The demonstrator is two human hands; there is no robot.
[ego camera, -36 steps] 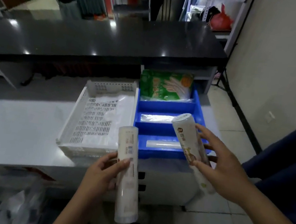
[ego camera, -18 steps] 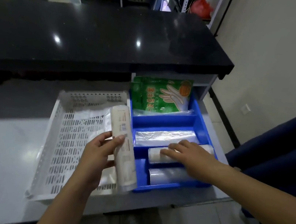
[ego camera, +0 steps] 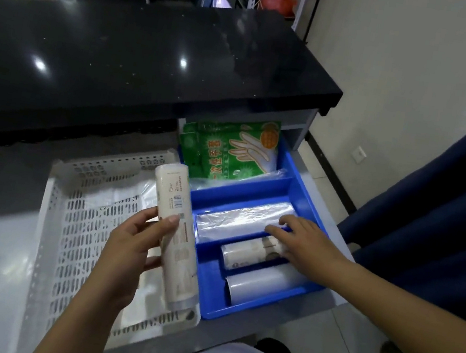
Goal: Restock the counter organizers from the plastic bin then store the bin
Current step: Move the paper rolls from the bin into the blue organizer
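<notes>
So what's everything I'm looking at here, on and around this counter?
Blue organizer: 1, blue, right on the grey counter, divided into compartments.
Glove packs: green, back compartment; count unclear.
Clear film roll: 1, clear, middle compartment.
Labelled roll: 1, cream, front compartment.
Translucent roll: 1, front compartment.
White tray: 1, perforated, left of organizer, holding plastic sheets.
Black countertop: 1, behind.
Left hand: holds a cream roll over the tray.
Right hand: resting on labelled roll.

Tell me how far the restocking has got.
Done: the blue organizer holds glove packs and rolls. In hand: the right hand rests on a printed roll in the front compartment; the left hand holds another roll. Left: placing it, then storing the bin, not identifiable here.
</notes>
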